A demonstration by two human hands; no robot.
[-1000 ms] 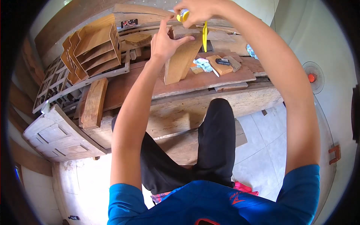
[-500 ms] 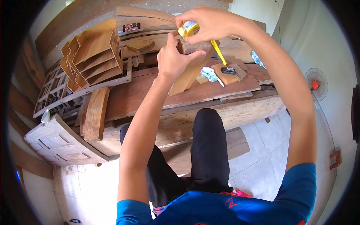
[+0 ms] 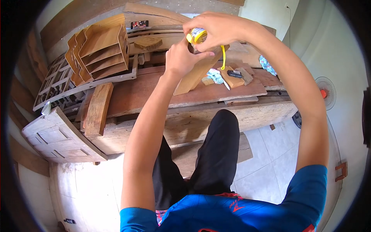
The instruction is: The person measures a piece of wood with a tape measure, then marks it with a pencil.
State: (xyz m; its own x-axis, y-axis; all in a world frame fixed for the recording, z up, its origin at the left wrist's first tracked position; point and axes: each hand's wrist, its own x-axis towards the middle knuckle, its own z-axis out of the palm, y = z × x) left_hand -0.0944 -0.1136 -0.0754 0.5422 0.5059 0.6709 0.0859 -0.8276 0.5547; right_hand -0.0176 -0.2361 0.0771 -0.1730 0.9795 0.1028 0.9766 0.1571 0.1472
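Note:
My right hand (image 3: pixel 210 29) is curled round a small round yellow-and-white thing (image 3: pixel 198 34), held over the upper end of a light wooden board (image 3: pixel 192 79). A thin yellow strip (image 3: pixel 223 58) hangs down behind that hand. My left hand (image 3: pixel 185 58) grips the board's upper end, thumb stretched across it and fingers on the far left side. The board leans up from the brown plank (image 3: pixel 150 85), its upper end partly hidden by both hands. To its right lie a crumpled pale-blue cloth (image 3: pixel 215 75), a wood block (image 3: pixel 232 80) and a small black object (image 3: pixel 235 74).
A tiered wooden tray rack (image 3: pixel 102 48) stands at the left on a white slatted frame (image 3: pixel 92 80). Nearer lie a thick wood piece (image 3: pixel 99 110) and a white panel (image 3: pixel 62 135). A phone (image 3: pixel 139 24) rests at the back; a fan (image 3: pixel 325 92) stands at the right.
Both hands stay at the board's upper end with the yellow-and-white thing. The yellow strip now hangs more upright and curved. The view has shifted slightly, and my right knee has swung a little rightward.

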